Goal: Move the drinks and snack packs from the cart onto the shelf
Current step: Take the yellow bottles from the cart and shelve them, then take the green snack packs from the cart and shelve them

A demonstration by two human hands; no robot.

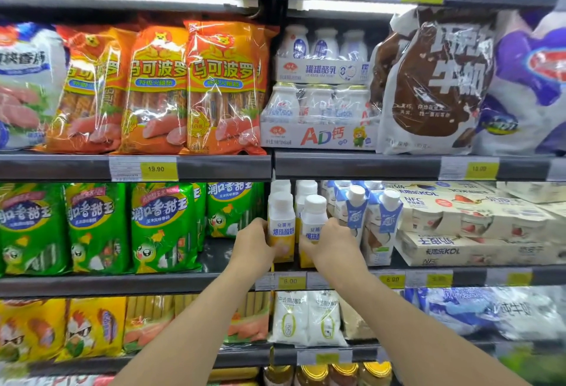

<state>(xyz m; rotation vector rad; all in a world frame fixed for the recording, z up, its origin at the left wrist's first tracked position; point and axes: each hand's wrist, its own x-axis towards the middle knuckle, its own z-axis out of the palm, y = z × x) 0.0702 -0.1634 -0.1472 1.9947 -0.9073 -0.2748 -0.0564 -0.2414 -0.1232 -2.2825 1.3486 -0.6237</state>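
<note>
Toppling is the risk: left hand (254,243) and right hand (332,240) each curl fingers round a yogurt bottle (281,226) at the shelf (337,277) edge, just beside the cartons (355,211).

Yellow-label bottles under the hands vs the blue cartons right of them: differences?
The yellow-label bottles are rounded with wide flat white caps; the blue cartons are angular with sloped tops and smaller caps. The bottles are white over yellow, the cartons blue and white. The left hand and right hand each grip a bottle; the cartons go unheld. Both stand upright on the same shelf.
</note>
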